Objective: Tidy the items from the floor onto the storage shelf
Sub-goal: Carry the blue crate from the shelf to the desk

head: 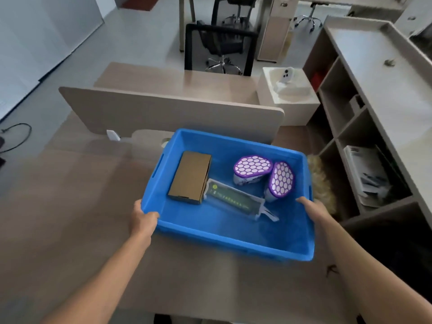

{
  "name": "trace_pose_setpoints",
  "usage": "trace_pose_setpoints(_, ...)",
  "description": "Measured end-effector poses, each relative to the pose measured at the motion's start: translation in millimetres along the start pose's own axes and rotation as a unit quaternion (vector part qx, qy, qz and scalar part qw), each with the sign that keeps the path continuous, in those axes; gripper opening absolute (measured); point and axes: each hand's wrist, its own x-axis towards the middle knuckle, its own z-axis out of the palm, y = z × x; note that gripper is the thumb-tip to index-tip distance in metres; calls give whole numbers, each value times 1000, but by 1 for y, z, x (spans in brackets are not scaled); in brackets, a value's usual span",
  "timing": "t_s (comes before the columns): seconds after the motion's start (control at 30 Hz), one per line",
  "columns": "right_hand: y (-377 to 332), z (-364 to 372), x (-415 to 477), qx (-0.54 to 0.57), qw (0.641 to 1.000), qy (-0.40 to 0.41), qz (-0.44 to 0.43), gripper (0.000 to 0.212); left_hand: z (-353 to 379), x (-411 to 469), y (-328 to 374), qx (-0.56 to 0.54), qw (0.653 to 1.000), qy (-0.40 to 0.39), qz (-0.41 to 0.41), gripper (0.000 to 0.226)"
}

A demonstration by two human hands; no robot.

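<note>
A blue plastic bin (231, 247) is over a wooden desk. My left hand (143, 218) grips its near left rim and my right hand (314, 210) grips its right rim. Inside lie a brown cardboard box (190, 176), a clear packet with a green strip (233, 199), and two white tubs with purple honeycomb lids (252, 166) (281, 180), one of them tipped over. The storage shelf (350, 127) stands to the right, with open compartments facing the desk.
A desk partition (163, 111) rises just behind the bin. A fluffy tan thing (323, 183) sits by the bin's right side. Papers (367, 174) fill a shelf compartment. A white unit with a small camera (286, 77) and black office chairs (219, 45) stand farther back.
</note>
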Motion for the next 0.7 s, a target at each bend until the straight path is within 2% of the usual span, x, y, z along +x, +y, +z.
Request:
trace_pose_setpoints(0.13, 12, -10, -10, -31, 999, 3, -37, 37, 3, 4, -2, 10, 1000, 14, 1, 42)
trace_pose_setpoints(0.27, 67, -13, -35, -77, 995, 29, -57, 50, 6, 6, -5, -17, 1000, 5, 2, 50)
trace_pose_setpoints(0.33, 81, -12, -44, -90, 994, 32, -57, 45, 7, 4, -5, -23, 1000, -2, -7, 52)
trace_pose_setpoints(0.47, 74, -10, -40, -61, 995, 52, -52, 41, 10, 3, -7, -36, 999, -20, -28, 51)
trace_pose_setpoints(0.7, 51, -17, -21, -73, 992, 72, -69, 38, 25, -3, -10, -47, 997, -38, -38, 50)
